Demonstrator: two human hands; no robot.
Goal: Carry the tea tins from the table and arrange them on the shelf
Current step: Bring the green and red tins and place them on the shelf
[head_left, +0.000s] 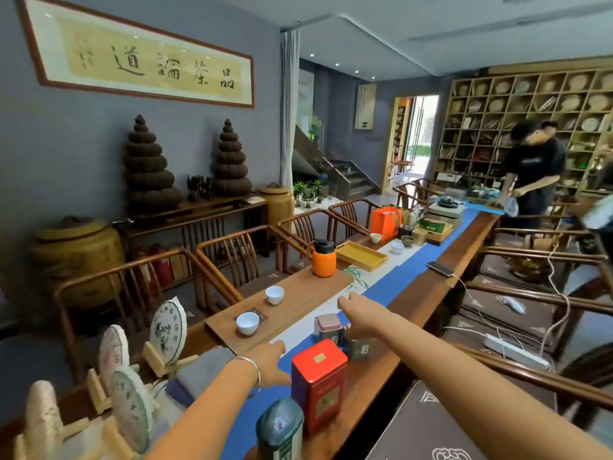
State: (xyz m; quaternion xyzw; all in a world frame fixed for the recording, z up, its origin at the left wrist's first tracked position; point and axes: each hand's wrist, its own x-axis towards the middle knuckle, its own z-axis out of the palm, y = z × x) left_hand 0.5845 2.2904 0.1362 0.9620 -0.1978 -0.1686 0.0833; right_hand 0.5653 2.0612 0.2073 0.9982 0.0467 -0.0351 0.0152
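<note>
Pick-up stage, judged from the layout: four tea tins stand on the blue runner (391, 283) of the long table (418, 303), none yet lifted. The right hand (360, 315) reaches over the pink-lidded tin (327, 328) with fingers spread and thumb beside a small dark tin (360, 349), gripping nothing; the left hand (270, 363) lies open just beside the red tin (318, 383), and a green tin (280, 429) stands nearest the camera. The next move calls for each hand to close on a tin, then carry it to the shelf (530, 117) across the room.
</note>
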